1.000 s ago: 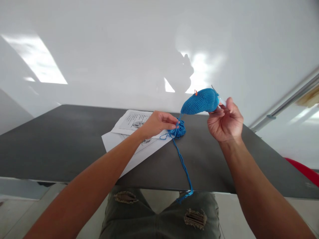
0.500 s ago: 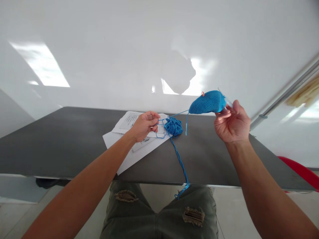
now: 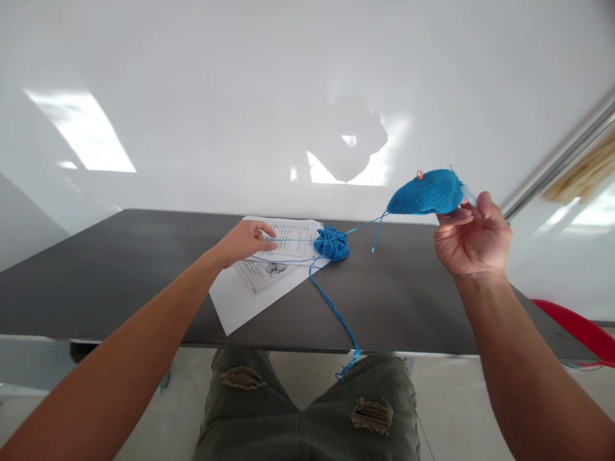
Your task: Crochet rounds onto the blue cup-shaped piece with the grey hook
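My left hand (image 3: 247,242) is above the printed sheets, with a blue yarn strand (image 3: 298,240) running taut from its thumb and fingers. That strand passes over the tangled blue yarn pile (image 3: 332,243) and up to a blue knitted piece (image 3: 425,193). At the piece's right end, my right hand (image 3: 473,237) grips it, palm turned up, together with a translucent whitish handle or tube (image 3: 468,194). A thin tip shows above the piece, its kind unclear. An orange ring marker (image 3: 419,174) sits on the upper edge. A short yarn tail hangs from its left tip.
Overlapping printed sheets (image 3: 262,298) lie on the dark grey table (image 3: 120,275). More yarn (image 3: 336,314) trails over the front edge onto my knee. A white glossy wall (image 3: 216,115) rises behind. To the right are a metal rail (image 3: 562,160) and something red (image 3: 576,326).
My left hand has moved left, drawing the yarn longer across the sheets. My right hand has moved right with the knitted piece. The sheets have shifted slightly.
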Available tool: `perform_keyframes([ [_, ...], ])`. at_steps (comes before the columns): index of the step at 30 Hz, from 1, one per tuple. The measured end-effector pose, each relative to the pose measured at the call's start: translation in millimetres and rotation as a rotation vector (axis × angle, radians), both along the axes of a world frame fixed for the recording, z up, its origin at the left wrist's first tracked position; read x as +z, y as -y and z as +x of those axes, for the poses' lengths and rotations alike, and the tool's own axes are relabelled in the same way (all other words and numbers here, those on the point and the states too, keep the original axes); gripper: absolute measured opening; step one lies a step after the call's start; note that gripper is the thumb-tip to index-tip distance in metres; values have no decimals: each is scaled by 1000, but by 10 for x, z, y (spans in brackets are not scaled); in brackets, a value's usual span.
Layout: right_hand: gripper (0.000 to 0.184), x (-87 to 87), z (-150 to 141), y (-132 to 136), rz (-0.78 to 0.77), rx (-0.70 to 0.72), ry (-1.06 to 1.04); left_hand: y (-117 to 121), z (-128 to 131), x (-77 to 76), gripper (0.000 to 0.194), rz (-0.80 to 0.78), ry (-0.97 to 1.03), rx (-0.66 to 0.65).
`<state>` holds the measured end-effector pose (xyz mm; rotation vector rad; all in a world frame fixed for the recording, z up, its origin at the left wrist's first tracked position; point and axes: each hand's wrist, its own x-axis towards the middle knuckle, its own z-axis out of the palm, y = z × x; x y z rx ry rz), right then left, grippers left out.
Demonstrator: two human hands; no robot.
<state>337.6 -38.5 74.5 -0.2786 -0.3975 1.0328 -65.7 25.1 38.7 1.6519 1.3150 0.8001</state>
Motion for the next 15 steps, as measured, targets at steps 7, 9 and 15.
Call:
perform_keyframes([
  [7,20,194,13,38,15,8,-49,-221,-208,274,24,45,240,173],
  [9,23,276,-3,44,7,-22,-77,-337,-264,472,22,92,319,251],
  [15,14,485,-44,209,95,244,-543,-572,-463,1138,29,288,416,506],
])
